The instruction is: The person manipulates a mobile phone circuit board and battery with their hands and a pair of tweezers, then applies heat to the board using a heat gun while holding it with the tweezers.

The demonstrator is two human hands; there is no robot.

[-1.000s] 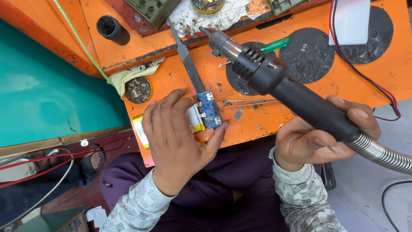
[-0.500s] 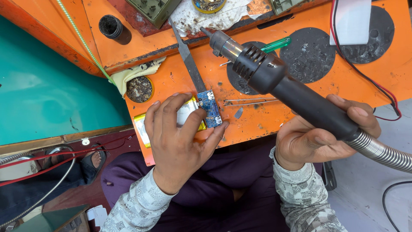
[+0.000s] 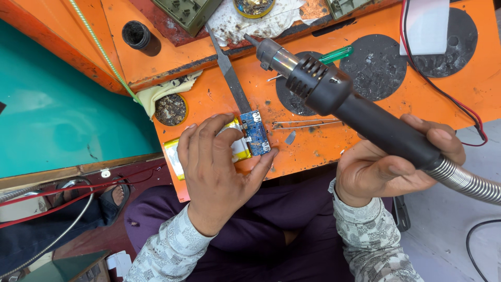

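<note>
- small blue circuit board (image 3: 255, 132) sits on the orange worktop (image 3: 323, 146), right at the left hand's (image 3: 216, 175) fingertips
- left hand lies open and flat, pressing a yellow pouch battery (image 3: 237, 148) beside the board
- right hand (image 3: 386, 167) is wrapped around a black hot air gun (image 3: 339, 102), nozzle up past the board
- tweezers (image 3: 305, 124) lie between the hands

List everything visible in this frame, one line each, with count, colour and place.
hot-air tool: 1, black, in right hand, metal nozzle toward bench rear
circuit board: 1, blue, under left fingertips
battery pack: 1, yellow and silver, beneath left hand
flat metal blade: 1, grey, behind board
tweezers: 1, silver, right of board
screwdriver: 1, green handle, behind tool
workbench: 1, orange
left hand: on pack and board
right hand: grips tool handle
</note>
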